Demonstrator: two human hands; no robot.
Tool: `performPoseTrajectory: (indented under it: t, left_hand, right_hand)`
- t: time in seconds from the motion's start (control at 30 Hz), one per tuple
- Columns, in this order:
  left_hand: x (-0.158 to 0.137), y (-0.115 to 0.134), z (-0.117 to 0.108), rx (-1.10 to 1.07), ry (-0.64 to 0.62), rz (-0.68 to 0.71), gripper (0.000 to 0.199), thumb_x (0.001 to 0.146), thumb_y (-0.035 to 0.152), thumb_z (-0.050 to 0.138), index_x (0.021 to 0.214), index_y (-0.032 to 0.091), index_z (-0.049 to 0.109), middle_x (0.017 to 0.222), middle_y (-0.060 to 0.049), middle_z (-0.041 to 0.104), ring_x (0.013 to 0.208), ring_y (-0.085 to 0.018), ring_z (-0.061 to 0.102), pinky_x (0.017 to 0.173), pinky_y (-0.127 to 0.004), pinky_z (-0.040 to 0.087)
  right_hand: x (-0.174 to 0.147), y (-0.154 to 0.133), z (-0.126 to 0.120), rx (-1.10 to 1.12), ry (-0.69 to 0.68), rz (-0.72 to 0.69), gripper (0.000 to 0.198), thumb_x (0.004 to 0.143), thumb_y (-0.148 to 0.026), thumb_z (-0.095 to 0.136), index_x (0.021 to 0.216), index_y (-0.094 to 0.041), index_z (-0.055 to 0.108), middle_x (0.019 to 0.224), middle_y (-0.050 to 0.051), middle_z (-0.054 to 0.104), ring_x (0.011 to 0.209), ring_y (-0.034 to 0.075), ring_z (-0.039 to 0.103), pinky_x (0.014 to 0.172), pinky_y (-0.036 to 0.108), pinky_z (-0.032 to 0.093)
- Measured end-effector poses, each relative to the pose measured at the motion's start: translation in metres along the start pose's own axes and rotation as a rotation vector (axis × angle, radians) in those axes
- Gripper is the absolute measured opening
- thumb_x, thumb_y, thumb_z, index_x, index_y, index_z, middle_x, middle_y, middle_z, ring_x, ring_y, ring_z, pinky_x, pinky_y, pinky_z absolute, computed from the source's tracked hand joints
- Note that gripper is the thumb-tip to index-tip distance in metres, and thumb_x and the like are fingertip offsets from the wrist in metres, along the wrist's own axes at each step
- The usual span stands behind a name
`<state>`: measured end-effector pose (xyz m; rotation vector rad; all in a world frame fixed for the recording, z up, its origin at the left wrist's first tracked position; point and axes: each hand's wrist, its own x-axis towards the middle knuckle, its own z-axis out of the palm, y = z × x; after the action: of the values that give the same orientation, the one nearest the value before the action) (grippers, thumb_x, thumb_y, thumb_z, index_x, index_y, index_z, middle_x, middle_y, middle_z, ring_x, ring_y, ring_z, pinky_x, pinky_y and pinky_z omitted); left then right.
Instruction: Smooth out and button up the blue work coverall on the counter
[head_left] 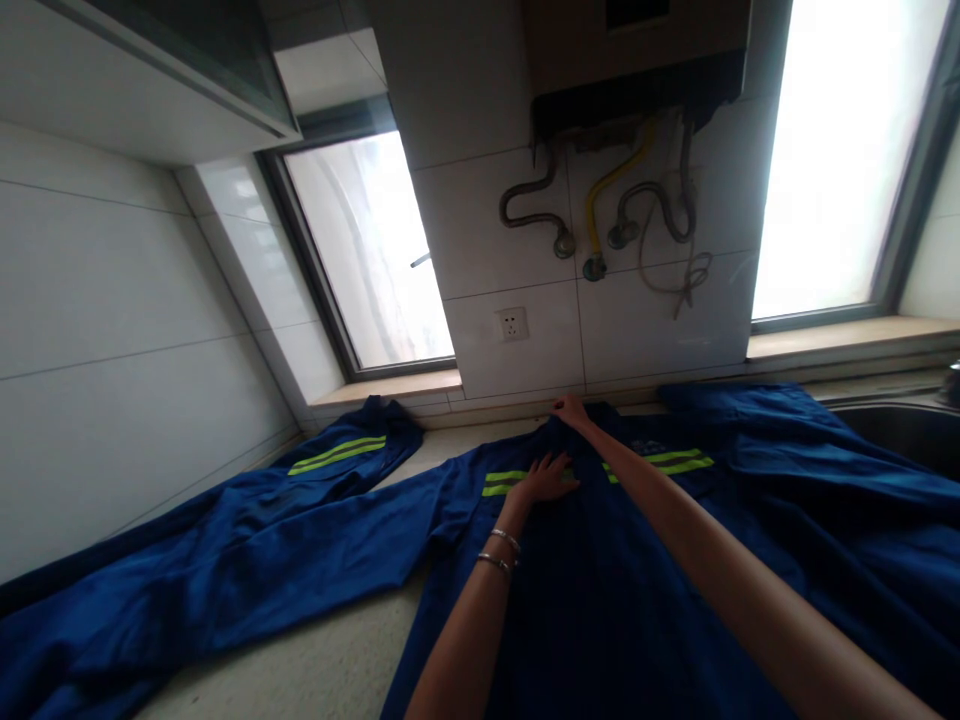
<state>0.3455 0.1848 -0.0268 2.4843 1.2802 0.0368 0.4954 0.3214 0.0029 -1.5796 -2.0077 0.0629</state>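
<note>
A dark blue work jacket (585,590) with yellow-green and grey stripes across the chest lies spread on the counter. My left hand (549,478) rests on its chest near the front opening, palm down and fingers spread; two silver bangles circle that wrist. Farther back, at the collar, my right hand (571,412) is closed, its fingers pinched on the jacket's edge. One sleeve (360,550) stretches out to the left. Beside it lies more blue cloth with a striped band (337,455); whether this is a separate garment I cannot tell.
A pale countertop (300,660) shows at lower left. Part of a dark sink (900,430) is at the right. On the tiled wall are a socket (513,323), pipes under a heater (637,50), and windows on both sides. A cabinet (150,80) hangs upper left.
</note>
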Motion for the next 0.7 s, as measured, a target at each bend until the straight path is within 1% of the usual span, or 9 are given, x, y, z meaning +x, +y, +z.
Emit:
performPoseTrajectory:
  t: [0.17, 0.23, 0.27, 0.33, 0.4, 0.47, 0.53, 0.63, 0.7]
  left_hand:
    - [0.002, 0.0, 0.001, -0.027, -0.007, 0.004, 0.08, 0.078, 0.07, 0.035, 0.144, 0.026, 0.02, 0.153, -0.001, 0.009, 0.139, -0.032, 0.001, 0.11, -0.056, 0.004]
    - [0.005, -0.002, 0.001, -0.041, 0.024, 0.025, 0.074, 0.08, 0.064, 0.04, 0.142, 0.025, 0.027, 0.151, -0.002, 0.018, 0.138, -0.031, 0.008, 0.111, -0.054, 0.009]
    - [0.007, -0.004, -0.001, -0.041, 0.074, 0.033, 0.066, 0.083, 0.059, 0.041, 0.139, 0.025, 0.033, 0.149, -0.003, 0.027, 0.137, -0.029, 0.017, 0.111, -0.05, 0.015]
    - [0.01, -0.012, -0.004, -0.02, 0.236, 0.012, 0.047, 0.09, 0.041, 0.037, 0.132, 0.022, 0.045, 0.138, -0.004, 0.045, 0.129, -0.022, 0.037, 0.108, -0.038, 0.029]
    - [0.01, -0.025, -0.008, 0.02, 0.397, -0.059, 0.043, 0.091, 0.021, 0.03, 0.128, 0.015, 0.049, 0.131, -0.008, 0.053, 0.121, -0.017, 0.047, 0.105, -0.03, 0.033]
    - [0.005, -0.042, -0.011, 0.059, 0.475, -0.127, 0.047, 0.086, 0.009, 0.028, 0.129, 0.009, 0.046, 0.133, -0.013, 0.049, 0.125, -0.019, 0.042, 0.108, -0.033, 0.029]
    - [-0.003, -0.061, -0.012, 0.118, 0.463, -0.163, 0.049, 0.084, 0.007, 0.03, 0.131, 0.007, 0.044, 0.138, -0.015, 0.043, 0.132, -0.022, 0.033, 0.11, -0.039, 0.023]
    - [-0.012, -0.083, -0.011, 0.207, 0.383, -0.258, 0.047, 0.089, 0.021, 0.032, 0.136, 0.015, 0.04, 0.143, -0.011, 0.036, 0.136, -0.024, 0.024, 0.11, -0.046, 0.021]
    - [-0.014, -0.09, -0.012, 0.213, 0.346, -0.323, 0.049, 0.091, 0.037, 0.031, 0.138, 0.024, 0.036, 0.147, -0.008, 0.031, 0.137, -0.026, 0.021, 0.108, -0.052, 0.02]
  right_hand:
    - [-0.006, -0.001, 0.003, -0.033, 0.016, -0.039, 0.04, 0.075, -0.005, 0.043, 0.108, -0.012, 0.064, 0.11, 0.01, 0.063, 0.105, 0.017, 0.056, 0.093, 0.027, 0.04]
    - [-0.013, -0.005, 0.005, -0.051, -0.003, -0.07, 0.041, 0.073, -0.004, 0.044, 0.108, -0.011, 0.064, 0.113, 0.012, 0.061, 0.108, 0.018, 0.053, 0.096, 0.028, 0.037]
    - [-0.018, -0.009, 0.005, -0.061, -0.005, -0.083, 0.041, 0.073, -0.004, 0.044, 0.108, -0.01, 0.063, 0.116, 0.013, 0.059, 0.111, 0.019, 0.051, 0.097, 0.028, 0.036]
    - [-0.028, -0.02, 0.006, -0.081, 0.01, -0.108, 0.041, 0.077, -0.005, 0.041, 0.113, -0.007, 0.059, 0.125, 0.017, 0.052, 0.119, 0.021, 0.045, 0.101, 0.031, 0.031]
    - [-0.041, -0.033, 0.008, -0.093, 0.026, -0.144, 0.041, 0.082, -0.008, 0.035, 0.117, -0.008, 0.057, 0.133, 0.016, 0.046, 0.124, 0.021, 0.039, 0.105, 0.031, 0.026]
    - [-0.057, -0.044, 0.012, -0.107, 0.022, -0.195, 0.042, 0.086, -0.015, 0.033, 0.121, -0.009, 0.054, 0.136, 0.015, 0.042, 0.127, 0.021, 0.035, 0.107, 0.032, 0.022]
    - [-0.076, -0.051, 0.019, -0.141, -0.013, -0.234, 0.048, 0.087, -0.027, 0.036, 0.129, -0.006, 0.047, 0.14, 0.016, 0.037, 0.131, 0.023, 0.029, 0.108, 0.034, 0.019]
    - [-0.101, -0.052, 0.029, -0.191, -0.101, -0.194, 0.067, 0.087, -0.045, 0.034, 0.136, 0.0, 0.037, 0.144, 0.02, 0.03, 0.133, 0.029, 0.024, 0.108, 0.041, 0.017]
    - [-0.11, -0.05, 0.032, -0.196, -0.147, -0.148, 0.07, 0.088, -0.05, 0.029, 0.137, -0.001, 0.037, 0.144, 0.02, 0.029, 0.134, 0.03, 0.023, 0.108, 0.043, 0.016]
